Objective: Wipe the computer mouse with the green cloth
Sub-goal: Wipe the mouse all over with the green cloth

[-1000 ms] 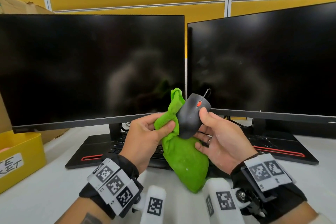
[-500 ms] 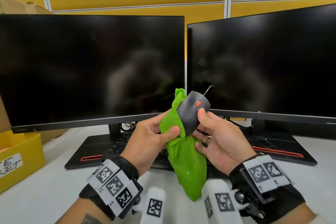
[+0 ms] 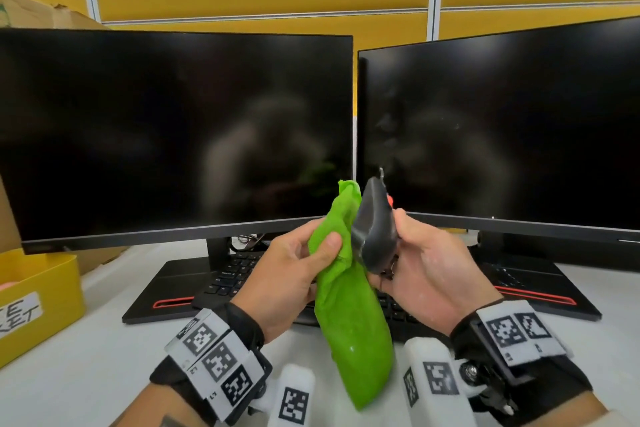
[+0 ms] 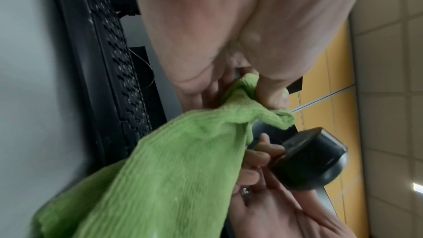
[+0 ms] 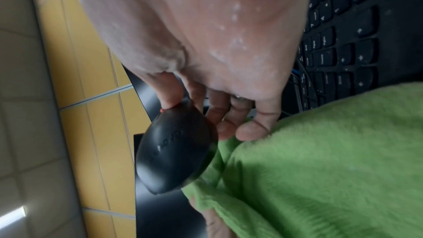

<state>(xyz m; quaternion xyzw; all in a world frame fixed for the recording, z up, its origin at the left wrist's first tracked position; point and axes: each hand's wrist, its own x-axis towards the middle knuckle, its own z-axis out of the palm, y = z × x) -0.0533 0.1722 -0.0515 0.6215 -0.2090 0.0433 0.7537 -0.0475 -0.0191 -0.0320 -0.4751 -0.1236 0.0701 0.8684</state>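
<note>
A black computer mouse [image 3: 375, 230] with a red scroll wheel is held up in front of the monitors, tilted nose-up, its cable rising from the nose. My right hand [image 3: 420, 267] grips it, thumb on top and fingers underneath. My left hand [image 3: 298, 262] pinches the green cloth [image 3: 349, 315] between thumb and fingers and holds it against the mouse's left side; the rest of the cloth hangs down. The left wrist view shows the cloth [image 4: 174, 169] bunched at my thumb beside the mouse [image 4: 313, 160]. In the right wrist view the mouse [image 5: 176, 153] lies next to the cloth [image 5: 320, 160].
Two dark monitors [image 3: 173, 135] [image 3: 502, 128] stand side by side behind my hands. A black keyboard [image 3: 235, 274] lies on the white desk [image 3: 86, 350] beneath them. A yellow bin [image 3: 38, 302] with a label sits at the left edge.
My right hand has turned the mouse so its top faces right and its side faces the cloth. The left hand with the cloth has shifted slightly along the mouse.
</note>
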